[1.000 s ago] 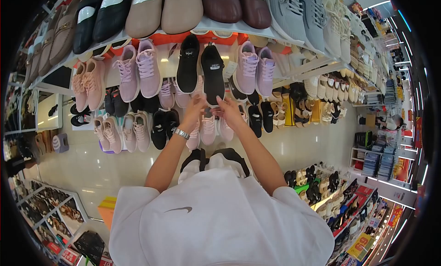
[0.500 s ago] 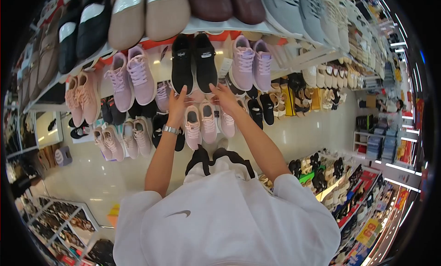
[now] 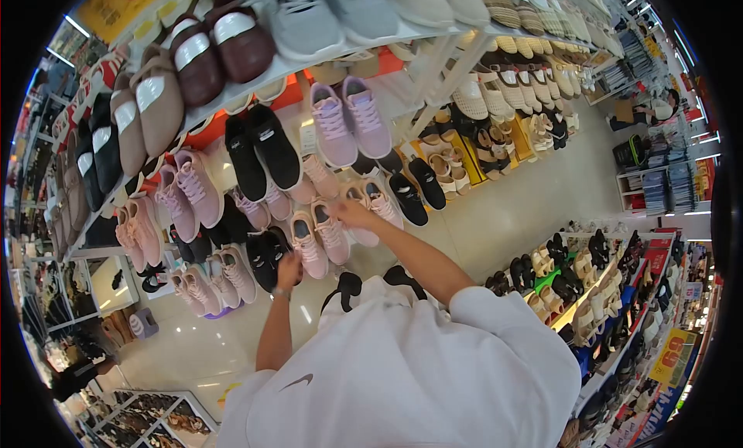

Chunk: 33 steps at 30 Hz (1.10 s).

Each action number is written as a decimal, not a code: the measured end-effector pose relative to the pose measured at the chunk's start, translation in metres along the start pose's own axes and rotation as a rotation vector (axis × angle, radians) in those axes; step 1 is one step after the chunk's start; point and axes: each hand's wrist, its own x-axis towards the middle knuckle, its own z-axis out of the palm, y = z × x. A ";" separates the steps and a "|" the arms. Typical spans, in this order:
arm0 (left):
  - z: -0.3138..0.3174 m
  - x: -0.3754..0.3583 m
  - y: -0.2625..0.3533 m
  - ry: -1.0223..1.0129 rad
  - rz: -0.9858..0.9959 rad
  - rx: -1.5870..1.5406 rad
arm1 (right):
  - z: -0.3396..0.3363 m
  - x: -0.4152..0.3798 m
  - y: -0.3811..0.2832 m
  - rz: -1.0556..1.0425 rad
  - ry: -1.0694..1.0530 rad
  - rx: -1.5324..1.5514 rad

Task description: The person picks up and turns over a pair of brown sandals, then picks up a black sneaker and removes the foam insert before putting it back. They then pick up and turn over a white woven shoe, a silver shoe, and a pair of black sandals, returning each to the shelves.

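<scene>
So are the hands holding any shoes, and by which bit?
No hold shows clearly. The right hand is at a pale pink sneaker, the left hand by a black shoe; whether either touches, I can't tell.

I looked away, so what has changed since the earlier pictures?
The left hand and right hand have come off the black sneakers; the left dropped beside lower black shoes, the right drew back near pale-pink sneakers. The view also turned. The black sneakers stay between lilac sneakers.
</scene>
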 end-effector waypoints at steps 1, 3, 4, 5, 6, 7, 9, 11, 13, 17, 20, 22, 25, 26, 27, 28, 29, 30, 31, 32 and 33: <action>0.002 -0.005 -0.054 0.087 0.160 0.353 | -0.008 -0.025 0.028 -0.009 0.052 -0.265; -0.019 -0.015 -0.173 -0.257 0.111 0.964 | -0.029 -0.069 0.137 -0.260 0.062 -0.626; -0.021 -0.049 -0.188 -0.437 0.519 1.305 | -0.039 -0.108 0.172 -0.059 0.121 -0.441; -0.014 -0.081 -0.201 -0.510 0.282 1.286 | -0.053 -0.143 0.222 0.005 0.143 -0.513; 0.000 -0.099 -0.199 -0.485 0.022 1.191 | -0.067 -0.177 0.271 0.071 0.160 -0.584; 0.014 -0.108 -0.197 -0.442 -0.138 1.114 | -0.084 -0.223 0.313 0.157 0.132 -0.709; 0.049 -0.106 -0.178 -0.406 -0.257 1.074 | -0.117 -0.307 0.359 0.689 0.182 -0.368; 0.083 -0.081 -0.149 -0.431 -0.224 1.115 | -0.145 -0.397 0.433 0.548 0.307 -0.268; 0.119 -0.041 -0.115 -0.470 -0.126 1.197 | -0.168 -0.446 0.482 0.764 0.432 -0.026; 0.199 0.074 -0.031 -0.474 0.144 1.372 | -0.221 -0.501 0.448 0.898 0.799 0.353; 0.272 0.172 0.050 -0.446 0.808 1.558 | -0.232 -0.496 0.413 0.687 1.024 0.503; 0.359 0.138 0.154 -0.281 0.678 1.423 | -0.230 -0.480 0.418 0.520 1.034 0.685; 0.465 0.117 0.215 -0.273 0.462 0.577 | -0.199 -0.444 0.378 0.443 0.996 0.666; 0.493 0.108 0.224 -0.320 0.451 0.548 | -0.186 -0.430 0.369 0.469 0.949 0.661; 0.518 0.099 0.226 -0.367 0.440 0.517 | -0.169 -0.422 0.366 0.496 0.903 0.656; 0.541 0.081 0.225 -0.411 0.480 0.620 | -0.151 -0.410 0.371 0.520 0.849 0.636; 0.556 0.070 0.218 -0.454 0.520 0.723 | -0.135 -0.401 0.388 0.543 0.794 0.615; 0.568 0.070 0.200 -0.521 0.550 0.809 | -0.119 -0.401 0.406 0.493 0.734 0.479; 0.575 0.078 0.175 -0.586 0.581 0.896 | -0.113 -0.401 0.425 0.442 0.672 0.343; 0.576 0.075 0.157 -0.632 0.598 0.932 | -0.125 -0.415 0.399 0.496 0.776 0.526; 0.572 0.070 0.137 -0.678 0.610 0.970 | -0.132 -0.437 0.372 0.550 0.875 0.714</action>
